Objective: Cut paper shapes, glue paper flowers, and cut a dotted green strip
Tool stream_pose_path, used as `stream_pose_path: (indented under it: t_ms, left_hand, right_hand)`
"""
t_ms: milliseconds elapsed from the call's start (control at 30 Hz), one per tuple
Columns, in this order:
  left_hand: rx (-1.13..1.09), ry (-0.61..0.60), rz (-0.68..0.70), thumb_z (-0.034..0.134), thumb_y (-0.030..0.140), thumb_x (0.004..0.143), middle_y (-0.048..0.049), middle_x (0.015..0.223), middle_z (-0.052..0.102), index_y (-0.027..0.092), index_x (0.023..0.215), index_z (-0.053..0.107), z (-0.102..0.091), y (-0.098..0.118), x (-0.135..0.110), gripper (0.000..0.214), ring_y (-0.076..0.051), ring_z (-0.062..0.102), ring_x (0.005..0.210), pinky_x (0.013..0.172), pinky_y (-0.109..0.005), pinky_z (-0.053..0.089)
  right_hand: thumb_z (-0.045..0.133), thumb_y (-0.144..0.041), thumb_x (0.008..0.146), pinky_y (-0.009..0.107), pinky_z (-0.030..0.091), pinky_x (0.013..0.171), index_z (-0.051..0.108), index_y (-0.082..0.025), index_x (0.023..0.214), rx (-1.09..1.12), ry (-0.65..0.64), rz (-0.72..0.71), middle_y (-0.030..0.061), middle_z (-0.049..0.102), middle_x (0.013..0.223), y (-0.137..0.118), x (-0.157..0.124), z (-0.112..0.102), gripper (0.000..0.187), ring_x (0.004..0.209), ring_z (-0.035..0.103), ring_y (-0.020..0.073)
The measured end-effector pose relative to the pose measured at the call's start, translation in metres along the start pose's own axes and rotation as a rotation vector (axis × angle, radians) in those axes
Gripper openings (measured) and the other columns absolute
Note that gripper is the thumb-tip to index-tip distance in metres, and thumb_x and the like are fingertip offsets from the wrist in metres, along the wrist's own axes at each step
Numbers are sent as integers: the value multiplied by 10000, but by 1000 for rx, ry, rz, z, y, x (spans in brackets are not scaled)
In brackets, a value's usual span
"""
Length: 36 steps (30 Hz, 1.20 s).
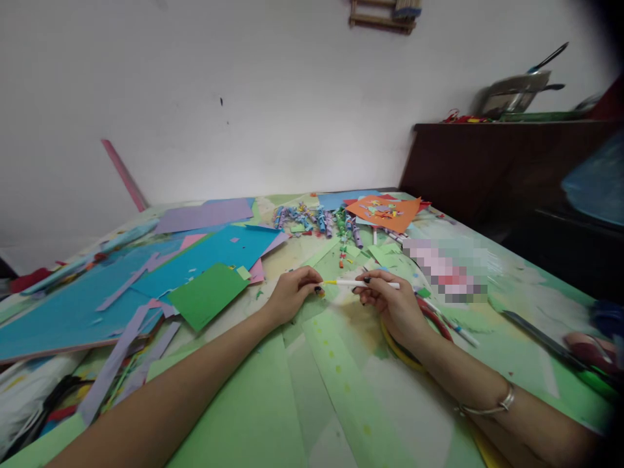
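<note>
My right hand [390, 300] is closed around a white marker [358, 283] with a yellow tip, held level and pointing left. My left hand [291, 294] is pinched shut just beyond that tip, on a small dark and yellow piece [319, 290] that looks like the marker's cap. Both hands rest over pale green paper strips [331, 351] at the middle of the table. A metal bangle [492, 406] sits on my right wrist.
Blue sheets [88, 299] and a green sheet [207, 294] lie left, lilac strips [117, 354] nearer. Rolled paper pieces [316, 221] and an orange sheet [385, 211] lie at the back. Red and yellow rings [429, 315] lie under my right wrist. Scissors [560, 348] lie right, beside a dark cabinet [487, 169].
</note>
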<state>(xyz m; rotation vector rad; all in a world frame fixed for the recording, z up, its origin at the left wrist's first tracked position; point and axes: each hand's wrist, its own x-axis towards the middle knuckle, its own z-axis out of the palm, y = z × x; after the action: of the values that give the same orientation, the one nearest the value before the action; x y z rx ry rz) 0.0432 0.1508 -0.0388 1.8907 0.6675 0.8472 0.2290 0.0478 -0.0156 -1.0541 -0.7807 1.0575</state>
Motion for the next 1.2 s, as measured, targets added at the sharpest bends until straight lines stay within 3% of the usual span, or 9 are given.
stream_pose_path:
  t_ms: [300,567,867,1100,1200]
  left_hand:
    - [1,-45,7,568,228,799,-33,774,692,168,849,597,0,-4,0,83,-176,695,754,734,-302,535]
    - [140,-3,111,608,165,773,-35,794,692,175,854,699,-2,5,0,122,-150,623,733,694,-266,475]
    - [163,97,195,559,105,770,-29,760,677,154,842,642,3,9,-5,120,-136,645,686,641,-241,509]
    - [328,164,280,562,88,785,-22,785,671,174,884,657,4,15,-5,162,-131,634,717,696,-247,502]
    - [444,185,289,566,86,791,-16,770,661,186,847,666,-3,12,6,153,-140,621,734,706,-258,486]
  right_hand:
    - [612,-196,659,204,414,507,689,-146,742,-117,-10,-24,20,661,595,6,4,-7,123,501,533,89]
    - [675,-254,665,262,509,620,736,-129,778,-376,-17,-104,33,677,578,-5,-7,4,179,612,655,157]
    - [760,-385,702,315,589,641,711,-106,851,-136,-104,-18,110,747,735,-2,-8,1,320,604,701,181]
    - [758,-423,705,302,593,633,664,-112,819,-100,-81,10,91,733,704,-1,-9,11,344,601,703,178]
    - [762,-445,682,270,568,563,638,-118,967,-132,-79,-24,61,725,707,-10,1,5,451,535,661,140]
